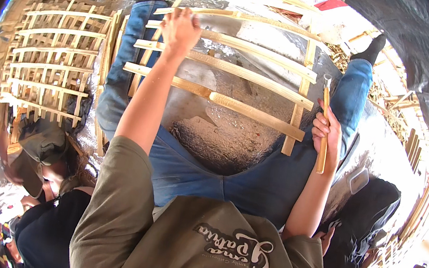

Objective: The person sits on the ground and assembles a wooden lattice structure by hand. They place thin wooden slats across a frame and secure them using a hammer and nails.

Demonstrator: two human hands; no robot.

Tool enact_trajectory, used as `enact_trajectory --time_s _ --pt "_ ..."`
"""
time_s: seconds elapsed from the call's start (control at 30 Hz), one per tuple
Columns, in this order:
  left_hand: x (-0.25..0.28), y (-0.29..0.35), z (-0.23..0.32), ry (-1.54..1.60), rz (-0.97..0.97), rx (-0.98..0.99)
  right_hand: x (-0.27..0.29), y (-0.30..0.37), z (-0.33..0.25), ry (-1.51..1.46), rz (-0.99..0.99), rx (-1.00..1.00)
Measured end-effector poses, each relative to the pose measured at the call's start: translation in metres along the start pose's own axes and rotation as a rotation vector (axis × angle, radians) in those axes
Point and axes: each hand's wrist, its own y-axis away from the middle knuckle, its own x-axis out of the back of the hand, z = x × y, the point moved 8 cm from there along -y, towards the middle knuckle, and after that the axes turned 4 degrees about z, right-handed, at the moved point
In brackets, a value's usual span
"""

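A ladder-like frame (264, 78) of pale bamboo or wooden slats lies across the ground between my spread legs. Several crosswise slats rest over two lengthwise strips. My left hand (180, 32) reaches to the frame's far left, its fingers curled down over a crosswise slat (239, 15) close to the left strip. Anything small beneath the fingertips is hidden. Beside the frame's right strip (300, 91), my right hand (328, 131) is wrapped round the wooden handle of a hammer (327, 102). The hammer stands nearly upright, its small metal head pointing away from me.
At left lies a stack of similar slatted frames (55, 55). A shiny dark sheet (219, 140) covers the ground under the frame. Near my right thigh is a clear plastic container (359, 180). People sit close at my left and right; a dark tarp (424, 42) hangs at far right.
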Motion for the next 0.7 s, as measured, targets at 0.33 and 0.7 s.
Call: enact_trajectory --time_s 0.33,0.7 --pt "-0.015 -0.022 -0.085 -0.235 -0.295 0.32 -0.004 0.0 -0.002 0.12 0.072 0.05" --pt "0.011 -0.009 -0.087 -0.322 -0.227 0.278 -0.002 -0.006 -0.024 0.556 0.188 0.43"
